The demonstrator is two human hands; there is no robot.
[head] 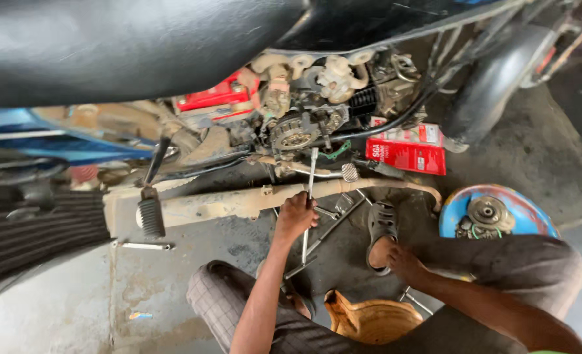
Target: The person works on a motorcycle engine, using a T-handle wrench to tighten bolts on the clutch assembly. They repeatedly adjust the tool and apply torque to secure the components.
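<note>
Grip: the left hand (295,216) is clenched round the shaft of a long, thin, silver metal T-handled wrench (310,190), fingers wrapped about its middle.
Tool position: the wrench stands nearly upright, its top end reaching up to the exposed grey metal engine (297,131) of the motorcycle, its lower end pointing down toward the floor in front of the person's knees.
Right hand: the right hand (402,262) rests low, just beside a foot in a dark grey rubber sandal (381,226); whether it grips anything cannot be told.
Around the hands: a rusty tan exhaust pipe (238,203) runs across just above the left hand, with a black ribbed footpeg (150,216) hanging at its left end.
Loose tools: a short silver metal spanner (145,246) lies on the grey concrete floor (61,308), well apart from the hands.
Containers: a round blue metal bowl (527,210) sits to the right on the floor and holds a round grey metal engine part with smaller bits beside it; a red cardboard box (405,156) lies shut near the engine, its contents hidden.
Seat: a small tan wooden stool (369,320) shows between the person's legs.
Above: the black motorcycle seat (140,46) fills the top of the view.
</note>
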